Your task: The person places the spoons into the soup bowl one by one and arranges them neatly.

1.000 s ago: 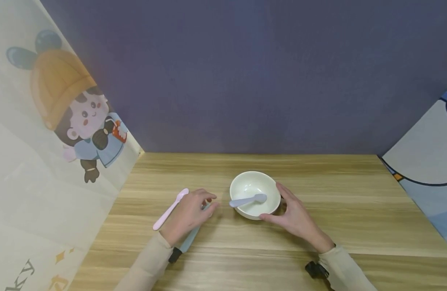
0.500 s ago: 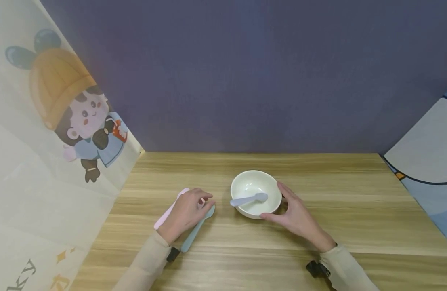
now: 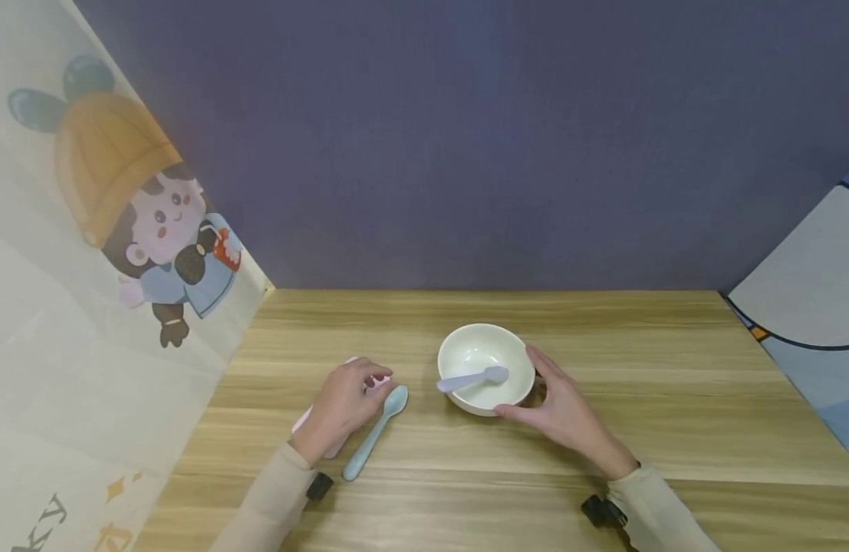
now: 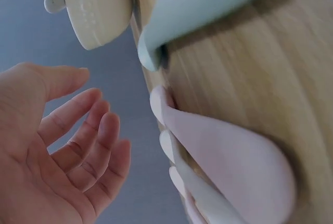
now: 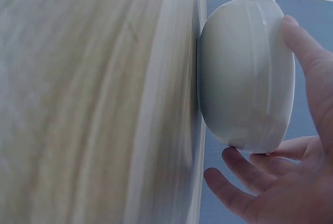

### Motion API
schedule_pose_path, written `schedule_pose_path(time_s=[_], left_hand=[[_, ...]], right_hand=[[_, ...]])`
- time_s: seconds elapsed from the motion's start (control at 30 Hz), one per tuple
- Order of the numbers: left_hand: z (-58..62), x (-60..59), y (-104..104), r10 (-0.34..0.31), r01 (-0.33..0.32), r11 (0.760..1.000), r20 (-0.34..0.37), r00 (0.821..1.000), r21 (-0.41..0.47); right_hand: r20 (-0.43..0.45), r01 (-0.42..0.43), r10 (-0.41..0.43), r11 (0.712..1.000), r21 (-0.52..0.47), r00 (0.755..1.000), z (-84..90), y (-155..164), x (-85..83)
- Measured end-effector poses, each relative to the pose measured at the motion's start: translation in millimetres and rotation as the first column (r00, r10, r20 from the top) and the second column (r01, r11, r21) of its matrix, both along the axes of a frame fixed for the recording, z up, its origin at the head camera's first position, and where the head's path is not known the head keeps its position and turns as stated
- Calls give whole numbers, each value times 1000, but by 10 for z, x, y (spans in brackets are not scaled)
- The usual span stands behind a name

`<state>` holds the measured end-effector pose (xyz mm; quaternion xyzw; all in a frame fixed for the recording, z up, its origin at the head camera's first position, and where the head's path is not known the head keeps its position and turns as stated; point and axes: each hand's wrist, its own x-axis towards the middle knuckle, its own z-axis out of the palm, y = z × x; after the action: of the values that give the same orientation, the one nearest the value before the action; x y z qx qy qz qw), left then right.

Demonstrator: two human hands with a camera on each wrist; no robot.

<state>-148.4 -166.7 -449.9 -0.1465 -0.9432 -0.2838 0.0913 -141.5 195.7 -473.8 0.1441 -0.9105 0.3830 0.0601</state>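
My right hand (image 3: 569,410) holds the white bowl (image 5: 244,78) at its right side, thumb at the near rim and fingers round the far side. A pale lavender spoon (image 3: 465,379) lies in the bowl, its handle end over the left rim. Left of the bowl, my left hand (image 3: 344,402) hovers with relaxed fingers and nothing in them. A blue-green spoon (image 3: 372,441) lies on the table just right of it. Beneath the left hand are a pink spoon (image 4: 234,161), a whitish spoon (image 4: 200,182) and another pink spoon (image 3: 301,420), partly hidden in the head view.
The wood-grain table (image 3: 603,337) meets a dark blue-grey panel (image 3: 465,153) at the back. A pale panel with a cartoon figure (image 3: 169,215) stands on the left, and another printed panel (image 3: 811,284) on the right.
My left hand has drawn back leftward from over the blue-green spoon, which is now uncovered, and sits over the pink spoons. The right hand and bowl stay almost where they were.
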Motion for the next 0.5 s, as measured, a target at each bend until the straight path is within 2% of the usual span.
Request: schedule_pose_path(time_s=[0.2, 0.5], left_hand=[[-51, 5, -113, 14, -15, 999, 25, 1000, 29], [-136, -8, -233, 69, -70, 997, 34, 997, 31]], right_hand=[[-2, -5, 5, 1000, -3, 1000, -5, -12, 1], [-30, 2, -2, 1000, -3, 1000, -39, -5, -19]])
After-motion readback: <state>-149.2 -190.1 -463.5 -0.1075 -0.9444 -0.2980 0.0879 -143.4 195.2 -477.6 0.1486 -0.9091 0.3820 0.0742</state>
